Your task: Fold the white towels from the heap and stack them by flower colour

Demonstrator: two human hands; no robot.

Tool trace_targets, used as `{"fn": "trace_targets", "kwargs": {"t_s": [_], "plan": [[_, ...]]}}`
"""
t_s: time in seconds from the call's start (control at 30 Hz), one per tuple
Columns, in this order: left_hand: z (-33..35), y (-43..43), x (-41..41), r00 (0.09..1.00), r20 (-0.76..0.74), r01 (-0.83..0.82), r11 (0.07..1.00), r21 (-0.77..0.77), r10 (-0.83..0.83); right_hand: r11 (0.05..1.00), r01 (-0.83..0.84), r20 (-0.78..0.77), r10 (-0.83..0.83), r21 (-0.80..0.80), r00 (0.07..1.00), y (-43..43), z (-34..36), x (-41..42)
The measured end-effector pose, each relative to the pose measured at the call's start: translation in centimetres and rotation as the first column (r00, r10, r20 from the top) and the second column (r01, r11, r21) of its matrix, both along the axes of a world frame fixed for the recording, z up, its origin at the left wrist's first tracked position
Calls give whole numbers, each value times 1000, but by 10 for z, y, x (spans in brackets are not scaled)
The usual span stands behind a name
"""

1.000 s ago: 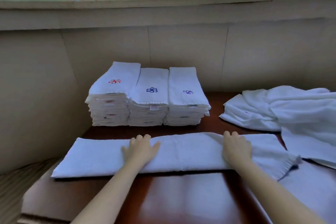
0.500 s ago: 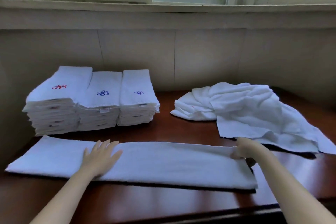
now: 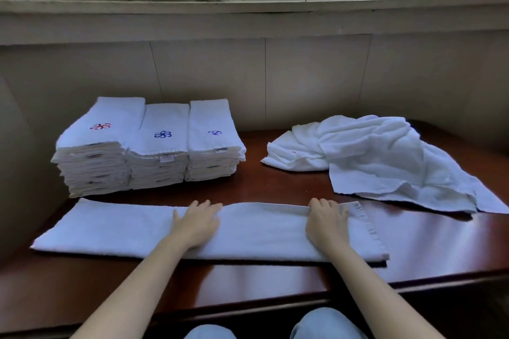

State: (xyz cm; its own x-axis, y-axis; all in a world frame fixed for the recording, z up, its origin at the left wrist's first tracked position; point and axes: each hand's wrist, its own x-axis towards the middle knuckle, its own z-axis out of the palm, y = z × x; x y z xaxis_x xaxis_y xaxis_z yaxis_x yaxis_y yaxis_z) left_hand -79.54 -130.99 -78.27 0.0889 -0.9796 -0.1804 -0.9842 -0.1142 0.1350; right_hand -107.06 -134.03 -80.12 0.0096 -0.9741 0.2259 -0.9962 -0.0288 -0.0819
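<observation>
Seated at the dark red-brown wooden desk [image 3: 275, 278], I had one white terry towel [image 3: 115, 228], folded into a long narrow strip, lying flat along the near edge. My left hand [image 3: 197, 221] lay palm down near the strip's middle, fingers straight and slightly spread, pressing the cloth. My right hand [image 3: 326, 219] rested close to the strip's right end, its fingers curled over the far edge; whether they pinched the cloth or merely pressed it, I could not tell.

Behind the strip, against the cream panelled wall [image 3: 303, 77], stood three stacks of folded white towels, side by side and touching: the red-flower stack [image 3: 96, 151] on the left, a blue-flower stack [image 3: 162, 151] in the middle and another stack with a bluish mark [image 3: 213, 146] beside it, its exact colour too small to read. The loose heap of unfolded white towels [image 3: 385, 159] lay well apart at the right rear.

I judged the lengthwise fold done and the crosswise fold in hand. The next move, as I saw it, called for taking up the right end and bringing it over toward the left, edges matched, while the left hand held the middle. No flower showed on the strip, so its stack remained to be settled.
</observation>
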Motion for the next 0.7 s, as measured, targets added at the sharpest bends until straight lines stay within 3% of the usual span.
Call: {"fn": "trace_targets", "kwargs": {"t_s": [0.13, 0.2, 0.27, 0.33, 0.43, 0.7], "plan": [[-9, 8, -40, 995, -71, 73, 997, -36, -76, 988, -34, 53, 42, -148, 998, -9, 9, -14], [-10, 8, -42, 993, -79, 81, 995, -60, -86, 995, -90, 169, 97, -50, 981, -18, 22, -24], [-10, 6, -39, 993, -58, 105, 994, -39, -107, 984, -89, 259, 46, 157, 965, -29, 36, -32], [-11, 6, -35, 990, -29, 142, 990, -2, -142, 942, -61, 201, -7, 330, 979, -36, 40, -40], [-16, 7, -31, 980, 26, 199, 980, -1, -199, 884, 3, 140, -77, 467, 987, -41, 39, -43], [-11, 19, -24, 915, 83, 393, 918, 47, -395, 832, 204, -193, -119, 516, 974, -45, 53, -50]]}}
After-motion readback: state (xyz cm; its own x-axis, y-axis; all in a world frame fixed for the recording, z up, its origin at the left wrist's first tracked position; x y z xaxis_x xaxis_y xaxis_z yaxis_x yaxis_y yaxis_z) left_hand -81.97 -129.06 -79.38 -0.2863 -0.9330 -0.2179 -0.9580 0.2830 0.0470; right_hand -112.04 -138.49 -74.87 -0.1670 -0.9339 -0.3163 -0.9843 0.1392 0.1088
